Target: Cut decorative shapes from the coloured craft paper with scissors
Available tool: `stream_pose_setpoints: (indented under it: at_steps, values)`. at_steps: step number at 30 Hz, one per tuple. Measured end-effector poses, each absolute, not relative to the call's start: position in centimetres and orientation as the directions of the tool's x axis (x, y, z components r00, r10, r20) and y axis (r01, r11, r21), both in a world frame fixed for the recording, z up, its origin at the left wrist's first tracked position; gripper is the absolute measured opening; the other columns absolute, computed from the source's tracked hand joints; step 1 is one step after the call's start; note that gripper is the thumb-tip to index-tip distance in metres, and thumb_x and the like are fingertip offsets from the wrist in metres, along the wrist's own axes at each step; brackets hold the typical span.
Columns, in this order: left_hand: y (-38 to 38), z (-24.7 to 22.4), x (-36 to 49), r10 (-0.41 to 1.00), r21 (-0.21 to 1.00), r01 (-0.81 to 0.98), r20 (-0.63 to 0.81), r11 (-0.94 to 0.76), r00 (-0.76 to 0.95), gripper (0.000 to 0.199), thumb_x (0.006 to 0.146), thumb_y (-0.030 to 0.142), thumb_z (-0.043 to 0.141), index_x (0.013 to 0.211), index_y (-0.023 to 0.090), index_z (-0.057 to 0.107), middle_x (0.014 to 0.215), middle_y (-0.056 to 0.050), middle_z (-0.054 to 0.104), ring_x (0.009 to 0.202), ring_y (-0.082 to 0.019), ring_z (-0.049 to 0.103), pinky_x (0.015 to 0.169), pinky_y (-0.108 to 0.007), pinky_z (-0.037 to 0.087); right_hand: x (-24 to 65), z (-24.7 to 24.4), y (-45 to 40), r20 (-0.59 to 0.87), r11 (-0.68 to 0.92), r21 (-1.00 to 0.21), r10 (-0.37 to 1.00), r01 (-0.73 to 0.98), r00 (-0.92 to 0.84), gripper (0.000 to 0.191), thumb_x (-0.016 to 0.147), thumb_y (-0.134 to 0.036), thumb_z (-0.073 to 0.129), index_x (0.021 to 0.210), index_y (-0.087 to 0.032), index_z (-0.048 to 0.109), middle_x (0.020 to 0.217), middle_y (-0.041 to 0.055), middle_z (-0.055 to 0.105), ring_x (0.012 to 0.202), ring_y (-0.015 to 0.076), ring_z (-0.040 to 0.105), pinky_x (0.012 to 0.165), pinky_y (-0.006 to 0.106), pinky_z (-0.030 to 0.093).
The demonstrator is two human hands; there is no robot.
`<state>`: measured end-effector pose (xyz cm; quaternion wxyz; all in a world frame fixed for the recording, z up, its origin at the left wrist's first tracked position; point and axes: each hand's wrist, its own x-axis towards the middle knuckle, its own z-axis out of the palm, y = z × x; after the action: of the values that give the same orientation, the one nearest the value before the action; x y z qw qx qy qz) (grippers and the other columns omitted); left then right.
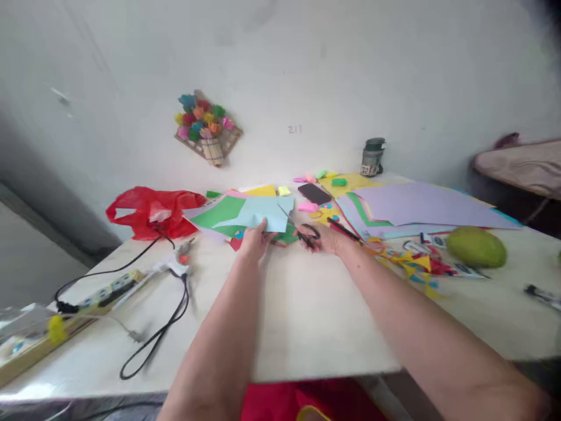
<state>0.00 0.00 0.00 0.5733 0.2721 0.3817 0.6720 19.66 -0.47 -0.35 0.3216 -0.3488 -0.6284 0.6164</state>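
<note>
My left hand (258, 238) pinches the lower edge of a light blue paper (263, 211), its thumb on top. My right hand (323, 238) is closed round the black handles of a pair of scissors (288, 216). The scissor blades point up and left, at the right part of the blue paper. Beneath and left of that paper lies a green sheet (223, 211) over other coloured sheets. A dark phone (314, 193) rests behind the scissors, with a pink piece (308, 207) near it.
Stacked coloured papers (421, 202), paper scraps (412, 263) and a green fruit (476, 247) lie to the right. On the left are a red plastic bag (151, 204), a glue gun (179, 257), cords and a power strip (109, 291). A jar (372, 158) stands by the wall.
</note>
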Motion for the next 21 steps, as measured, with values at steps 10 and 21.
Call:
stream_pose_setpoints:
  at_steps: [10, 21]
  values:
    - [-0.2, 0.2, -0.5, 0.985, 0.842, -0.54, -0.109, 0.021, -0.131, 0.017, 0.074, 0.008, 0.059, 0.089, 0.012, 0.053, 0.07, -0.002, 0.063, 0.049, -0.012, 0.061, 0.044, -0.022, 0.053, 19.6, 0.8, -1.4, -0.009, 0.039, -0.996, 0.833, 0.075, -0.554, 0.032, 0.074, -0.044, 0.06, 0.08, -0.013, 0.054, 0.051, -0.0027, 0.052, 0.034, 0.0044, 0.042, 0.028, 0.016, 0.02]
    - [-0.4, 0.4, -1.4, 0.99, 0.856, -0.514, -0.105, 0.044, -0.09, 0.018, 0.072, 0.006, 0.06, 0.088, 0.011, 0.056, 0.071, -0.003, 0.065, 0.052, -0.013, 0.062, 0.043, -0.022, 0.052, 19.6, 0.9, -1.4, -0.009, 0.052, -0.994, 0.824, 0.091, -0.567, 0.027, 0.074, -0.039, 0.058, 0.078, -0.013, 0.055, 0.05, -0.0043, 0.05, 0.035, 0.0034, 0.038, 0.032, 0.017, 0.023]
